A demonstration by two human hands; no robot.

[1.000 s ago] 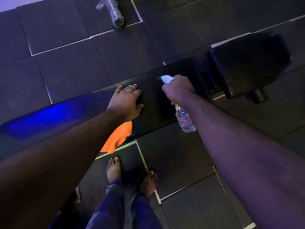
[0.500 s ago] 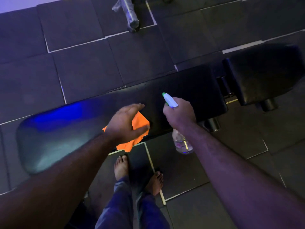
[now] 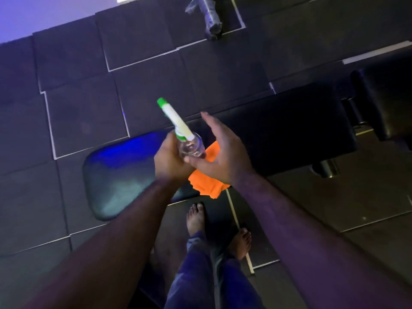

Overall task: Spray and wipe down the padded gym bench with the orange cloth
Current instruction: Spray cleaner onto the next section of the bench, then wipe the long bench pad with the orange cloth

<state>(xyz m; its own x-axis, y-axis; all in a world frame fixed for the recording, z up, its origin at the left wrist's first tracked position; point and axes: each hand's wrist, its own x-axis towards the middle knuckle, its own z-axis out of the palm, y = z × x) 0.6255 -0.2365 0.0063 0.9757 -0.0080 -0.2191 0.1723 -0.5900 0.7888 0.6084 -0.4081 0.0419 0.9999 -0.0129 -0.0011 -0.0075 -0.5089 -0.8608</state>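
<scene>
The black padded bench (image 3: 289, 130) runs across the middle of the view, its left end (image 3: 120, 175) lit blue. The orange cloth (image 3: 207, 184) lies on the pad at its near edge, partly hanging over, with neither hand on it. Above the cloth, my left hand (image 3: 169, 159) is closed around the clear body of the spray bottle (image 3: 191, 148). The bottle's white head with a green tip (image 3: 176, 119) points up and to the left. My right hand (image 3: 220, 152) is beside the bottle with fingers spread and its thumb at the bottle's base.
A second black pad (image 3: 383, 103) of the bench sits at the right, with a chrome foot (image 3: 325, 168) below the gap. A wrapped metal bar (image 3: 211, 16) lies on the dark floor tiles at the top. My bare feet (image 3: 196, 217) stand right against the bench.
The spray bottle has passed from my right hand to my left. My left hand let go of the orange cloth, which now lies on the bench. My right hand has opened.
</scene>
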